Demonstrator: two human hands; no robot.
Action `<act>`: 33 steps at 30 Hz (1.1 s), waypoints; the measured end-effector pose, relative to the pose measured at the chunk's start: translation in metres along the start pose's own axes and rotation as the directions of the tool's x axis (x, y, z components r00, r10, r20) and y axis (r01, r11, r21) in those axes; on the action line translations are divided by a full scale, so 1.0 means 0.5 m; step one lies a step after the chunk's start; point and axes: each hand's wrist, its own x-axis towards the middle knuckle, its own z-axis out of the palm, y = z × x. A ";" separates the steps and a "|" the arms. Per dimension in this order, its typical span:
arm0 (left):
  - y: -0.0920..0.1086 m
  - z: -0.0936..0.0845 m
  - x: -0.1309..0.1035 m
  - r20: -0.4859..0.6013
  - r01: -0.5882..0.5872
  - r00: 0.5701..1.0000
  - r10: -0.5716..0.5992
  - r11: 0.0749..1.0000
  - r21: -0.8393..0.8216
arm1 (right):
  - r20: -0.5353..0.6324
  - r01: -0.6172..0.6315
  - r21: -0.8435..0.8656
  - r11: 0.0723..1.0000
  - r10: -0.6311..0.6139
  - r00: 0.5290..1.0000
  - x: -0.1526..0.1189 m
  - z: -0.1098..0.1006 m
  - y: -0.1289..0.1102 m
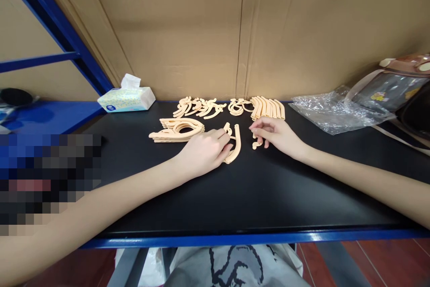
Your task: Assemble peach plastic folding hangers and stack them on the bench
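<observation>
My left hand [208, 149] is closed around a beige plastic hanger piece, its fingers covering part of it. A long curved hanger arm [238, 141] shows just right of these fingers, its lower end bending toward them. My right hand [273, 134] has thumb and fingertips pinched on a small beige hanger hook [257, 144], whose curved end hangs below the fingers. The hands are apart, with a gap of black table between them. Left of my left hand lies a stack of folded beige hangers [174, 134], partly hidden by the hand.
Behind my hands lie a loose pile of curved pieces [201, 108], several hooks [237, 108] and a row of hanger arms [267, 108]. A tissue box [126, 100] stands back left. Clear plastic film [339, 110] and a transparent bottle [386, 90] are on the right.
</observation>
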 end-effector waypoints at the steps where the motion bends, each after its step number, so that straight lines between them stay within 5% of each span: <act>1: 0.000 0.001 0.000 -0.002 -0.002 1.000 0.002 1.000 -0.002 | 0.007 0.058 -0.053 0.997 -0.058 0.998 -0.005 0.003 -0.003; 3: 0.000 0.003 0.000 -0.008 -0.005 1.000 0.005 1.000 -0.025 | 0.036 0.201 -0.228 0.953 -0.198 0.980 -0.017 0.008 -0.013; 6: -0.003 0.007 0.000 -0.045 -0.036 0.999 0.030 0.990 -0.137 | 0.144 0.394 -0.546 0.739 -0.381 0.913 -0.032 0.015 -0.026; 9: -0.009 0.012 0.001 -0.050 -0.132 0.991 0.123 0.946 -0.296 | 0.214 0.426 -0.676 0.601 -0.392 0.895 -0.036 0.018 -0.027; 19: -0.011 0.017 -0.001 0.011 -0.222 0.971 0.238 0.921 -0.318 | 0.260 0.443 -0.692 0.570 -0.375 0.890 -0.024 0.014 -0.013; 33: -0.010 0.013 -0.003 0.028 -0.208 0.974 0.224 0.941 -0.268 | 0.200 0.363 -0.797 0.483 -0.355 0.913 -0.022 0.017 -0.013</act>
